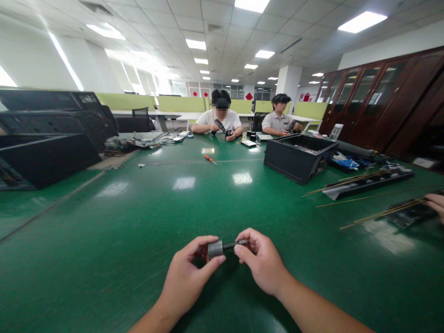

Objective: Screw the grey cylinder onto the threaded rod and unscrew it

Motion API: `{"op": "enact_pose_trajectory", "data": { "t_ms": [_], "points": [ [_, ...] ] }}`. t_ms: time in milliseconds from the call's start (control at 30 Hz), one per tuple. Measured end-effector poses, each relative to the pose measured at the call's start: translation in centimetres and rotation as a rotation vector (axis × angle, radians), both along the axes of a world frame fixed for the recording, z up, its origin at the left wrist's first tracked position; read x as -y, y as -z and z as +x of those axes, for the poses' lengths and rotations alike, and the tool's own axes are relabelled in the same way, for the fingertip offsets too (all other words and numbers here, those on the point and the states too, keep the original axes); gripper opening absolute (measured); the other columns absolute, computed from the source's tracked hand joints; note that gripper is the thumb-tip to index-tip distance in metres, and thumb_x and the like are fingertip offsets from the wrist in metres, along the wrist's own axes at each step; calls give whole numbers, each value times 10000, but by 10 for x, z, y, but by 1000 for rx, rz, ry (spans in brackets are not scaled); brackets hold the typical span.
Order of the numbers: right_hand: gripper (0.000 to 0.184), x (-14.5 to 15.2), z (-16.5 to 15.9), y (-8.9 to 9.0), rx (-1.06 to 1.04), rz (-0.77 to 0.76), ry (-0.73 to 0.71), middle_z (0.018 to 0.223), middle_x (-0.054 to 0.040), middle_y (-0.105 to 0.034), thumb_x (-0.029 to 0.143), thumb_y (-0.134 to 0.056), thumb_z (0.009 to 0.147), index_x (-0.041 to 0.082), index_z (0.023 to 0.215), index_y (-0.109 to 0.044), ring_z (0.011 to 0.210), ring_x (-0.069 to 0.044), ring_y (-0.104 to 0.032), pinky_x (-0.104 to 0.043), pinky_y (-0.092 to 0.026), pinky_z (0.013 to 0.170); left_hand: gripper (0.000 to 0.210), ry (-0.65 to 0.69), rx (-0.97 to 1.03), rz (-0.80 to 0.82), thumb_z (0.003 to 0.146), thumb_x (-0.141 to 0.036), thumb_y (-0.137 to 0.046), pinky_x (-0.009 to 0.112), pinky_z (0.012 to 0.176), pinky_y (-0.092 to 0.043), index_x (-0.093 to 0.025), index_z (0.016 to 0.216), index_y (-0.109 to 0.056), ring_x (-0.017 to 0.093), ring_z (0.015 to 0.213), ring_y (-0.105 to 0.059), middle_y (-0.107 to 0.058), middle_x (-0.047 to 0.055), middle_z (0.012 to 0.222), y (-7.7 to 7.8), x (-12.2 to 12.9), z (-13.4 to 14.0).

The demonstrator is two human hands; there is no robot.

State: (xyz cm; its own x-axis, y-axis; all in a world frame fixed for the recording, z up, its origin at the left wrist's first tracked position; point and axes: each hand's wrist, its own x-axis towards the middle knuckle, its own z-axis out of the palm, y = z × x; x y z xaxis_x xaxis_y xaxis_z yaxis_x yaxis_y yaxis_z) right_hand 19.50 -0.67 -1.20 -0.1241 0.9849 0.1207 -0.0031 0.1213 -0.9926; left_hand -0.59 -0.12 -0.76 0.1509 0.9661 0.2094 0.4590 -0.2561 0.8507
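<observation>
A grey metal cylinder with a thin dark shaft (215,249) is held level above the green tabletop (138,222); its exact kind I cannot make out. My left hand (189,273) grips the cylinder's wide body between thumb and fingers. At the other end, my right hand (262,259) pinches the shaft near its ridged metal tip, which shows between thumb and forefinger. The cylinder and shaft form one straight line between my two hands. My fingers hide part of the body and of the shaft's end.
An orange screwdriver (210,159) lies ahead. Black computer cases (52,159) stand left, another open black case (294,157) right. Thin brass-coloured rods (347,180) lie at right near another person's hand (435,203). Two people sit opposite, one holding a power drill (219,125).
</observation>
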Motion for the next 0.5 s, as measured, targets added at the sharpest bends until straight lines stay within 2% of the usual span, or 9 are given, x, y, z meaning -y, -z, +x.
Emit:
{"op": "enact_pose_trajectory", "data": {
  "t_ms": [500],
  "points": [
    [104, -1, 1, -2, -21, 2, 14, 740, 5, -582, 256, -618, 838, 162, 879, -605, 655, -139, -545, -259, -418, 615, 378, -13, -2, 2, 774, -435, -719, 374, 818, -538, -209, 1070, -654, 239, 864, -688, -722, 49, 957, 3, -1, -1]
  ]
}}
